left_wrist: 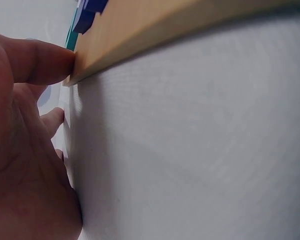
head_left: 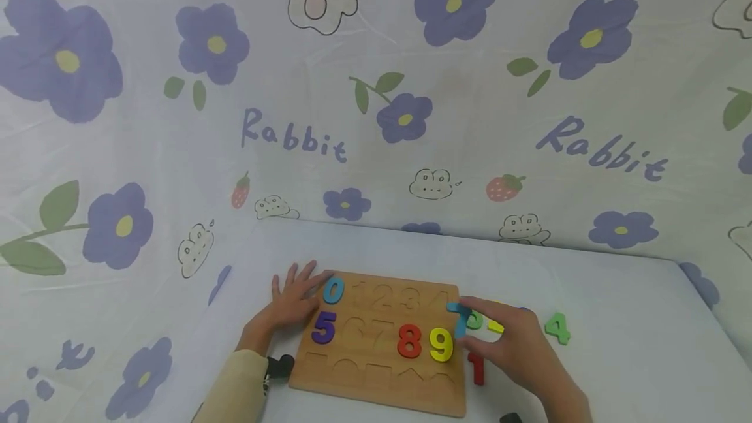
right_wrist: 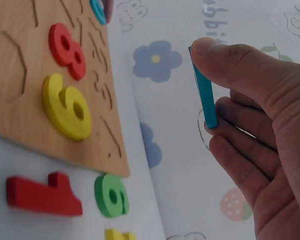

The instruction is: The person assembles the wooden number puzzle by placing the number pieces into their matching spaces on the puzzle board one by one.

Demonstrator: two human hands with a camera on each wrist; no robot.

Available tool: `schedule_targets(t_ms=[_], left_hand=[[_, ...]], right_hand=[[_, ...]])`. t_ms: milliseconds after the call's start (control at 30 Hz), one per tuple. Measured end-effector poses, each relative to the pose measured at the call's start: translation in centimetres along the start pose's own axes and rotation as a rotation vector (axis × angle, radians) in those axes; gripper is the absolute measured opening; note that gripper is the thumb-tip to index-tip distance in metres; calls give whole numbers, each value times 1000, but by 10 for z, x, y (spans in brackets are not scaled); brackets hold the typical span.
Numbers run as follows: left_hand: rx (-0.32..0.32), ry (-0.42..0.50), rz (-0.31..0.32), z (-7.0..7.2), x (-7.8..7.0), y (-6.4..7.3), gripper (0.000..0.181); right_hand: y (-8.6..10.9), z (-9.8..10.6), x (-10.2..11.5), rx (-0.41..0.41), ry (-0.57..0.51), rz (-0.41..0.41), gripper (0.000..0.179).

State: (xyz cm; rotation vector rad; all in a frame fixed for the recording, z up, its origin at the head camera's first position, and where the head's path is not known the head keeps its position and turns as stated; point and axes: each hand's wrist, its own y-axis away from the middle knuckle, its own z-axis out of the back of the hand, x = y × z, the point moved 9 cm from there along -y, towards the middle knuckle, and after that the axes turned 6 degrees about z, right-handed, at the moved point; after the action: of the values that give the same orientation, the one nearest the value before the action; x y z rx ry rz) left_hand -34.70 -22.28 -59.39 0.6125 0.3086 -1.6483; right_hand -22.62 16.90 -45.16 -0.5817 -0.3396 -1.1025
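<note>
A wooden number puzzle board (head_left: 370,351) lies on the table. My left hand (head_left: 290,302) is at its left side with fingers spread, and in the left wrist view the thumb (left_wrist: 50,64) presses on the board's edge. My right hand (head_left: 514,338) pinches a blue number 7 (head_left: 461,326) between thumb and fingers, raised over the board's right edge. The right wrist view shows that blue piece (right_wrist: 206,97) edge-on. On the board sit a blue 0 (head_left: 326,291), a purple 5 (head_left: 318,328), a red 8 (head_left: 402,341) and a yellow 9 (head_left: 434,344).
Right of the board lie a red 1 (head_left: 478,371), a green 6 (right_wrist: 110,196) and a green 4 (head_left: 557,328). A yellow piece (right_wrist: 119,235) is partly cut off in the right wrist view. A patterned curtain (head_left: 376,168) hangs behind the white table (head_left: 646,344).
</note>
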Motion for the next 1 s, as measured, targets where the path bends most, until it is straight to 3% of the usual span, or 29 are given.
schedule_targets(t_ms=[200,500,1000], left_hand=[[-18,-7,-20,1,1,-3,69],[-15,15,-32,6,-9,4,70],[10,4,1,1,-2,1,69]], right_hand=[[-18,-7,14,2,-40,10,58],[-38,-27,37,-20,-151,109,54],[-53,-90,52,35,-161,154,48]])
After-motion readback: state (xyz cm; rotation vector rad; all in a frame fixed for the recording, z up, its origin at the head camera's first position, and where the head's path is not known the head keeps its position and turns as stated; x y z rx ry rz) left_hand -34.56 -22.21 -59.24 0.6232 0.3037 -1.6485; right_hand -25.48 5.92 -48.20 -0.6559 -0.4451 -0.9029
